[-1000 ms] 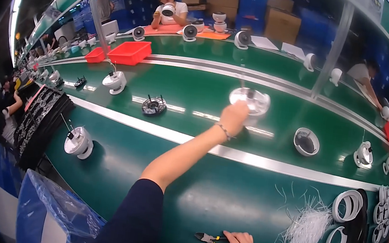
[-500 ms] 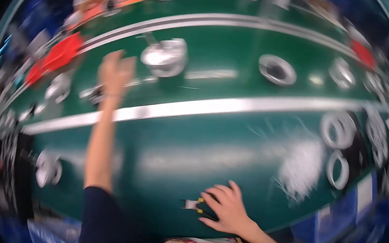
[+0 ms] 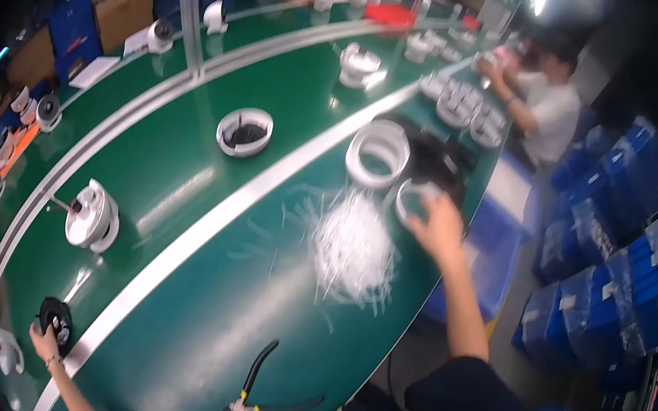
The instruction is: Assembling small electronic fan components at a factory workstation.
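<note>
Left hand (image 3: 43,343) stretches out to 8 o'clock in the view, its fingers part way open at the edge of a round black part (image 3: 53,310). Right hand (image 3: 443,228) reaches to 3 o'clock, fingers a bit bent, at a white ring (image 3: 401,202). I cannot tell if either hand grips its thing. Cutters (image 3: 243,399) lie spread near 6 o'clock

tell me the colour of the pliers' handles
The handles are black with some yellow, seen in the head view.

Pliers (image 3: 241,404) on table (image 3: 189,344), strip pile (image 3: 355,250) beyond; ring (image 3: 401,204) right of pile, ring stack (image 3: 376,140) behind; bowl (image 3: 244,151) on belt (image 3: 180,146), left.
</note>
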Tool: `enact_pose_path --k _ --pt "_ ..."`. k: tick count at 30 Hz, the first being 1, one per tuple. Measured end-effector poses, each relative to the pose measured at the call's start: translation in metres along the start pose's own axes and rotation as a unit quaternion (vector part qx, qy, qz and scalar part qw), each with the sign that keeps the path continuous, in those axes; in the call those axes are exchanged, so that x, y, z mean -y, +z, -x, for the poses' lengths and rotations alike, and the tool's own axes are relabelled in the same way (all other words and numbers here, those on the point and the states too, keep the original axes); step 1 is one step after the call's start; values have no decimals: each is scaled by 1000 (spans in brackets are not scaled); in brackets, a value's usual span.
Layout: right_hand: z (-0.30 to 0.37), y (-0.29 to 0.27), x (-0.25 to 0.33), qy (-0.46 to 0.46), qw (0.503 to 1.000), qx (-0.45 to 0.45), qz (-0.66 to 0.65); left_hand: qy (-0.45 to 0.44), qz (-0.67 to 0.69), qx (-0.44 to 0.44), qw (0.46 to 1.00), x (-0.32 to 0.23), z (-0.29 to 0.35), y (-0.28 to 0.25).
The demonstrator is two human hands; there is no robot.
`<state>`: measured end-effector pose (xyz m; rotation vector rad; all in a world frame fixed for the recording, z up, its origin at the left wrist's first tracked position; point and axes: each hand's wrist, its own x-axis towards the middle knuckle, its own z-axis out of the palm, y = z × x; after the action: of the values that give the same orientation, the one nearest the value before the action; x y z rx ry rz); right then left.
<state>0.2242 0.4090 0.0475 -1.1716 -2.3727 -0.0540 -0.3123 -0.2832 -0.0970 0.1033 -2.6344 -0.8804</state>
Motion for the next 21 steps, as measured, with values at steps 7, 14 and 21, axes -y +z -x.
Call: enact_pose_path --k 7,14,21 --pt "34 29 -23 -54 998 -8 -10 -174 481 135 848 -41 40 -29" --pt "43 -20 82 -152 965 -171 -129 -117 583 113 796 -66 120 -53" --pt "111 5 253 -496 798 106 -326 -76 680 214 697 -264 226 -56"
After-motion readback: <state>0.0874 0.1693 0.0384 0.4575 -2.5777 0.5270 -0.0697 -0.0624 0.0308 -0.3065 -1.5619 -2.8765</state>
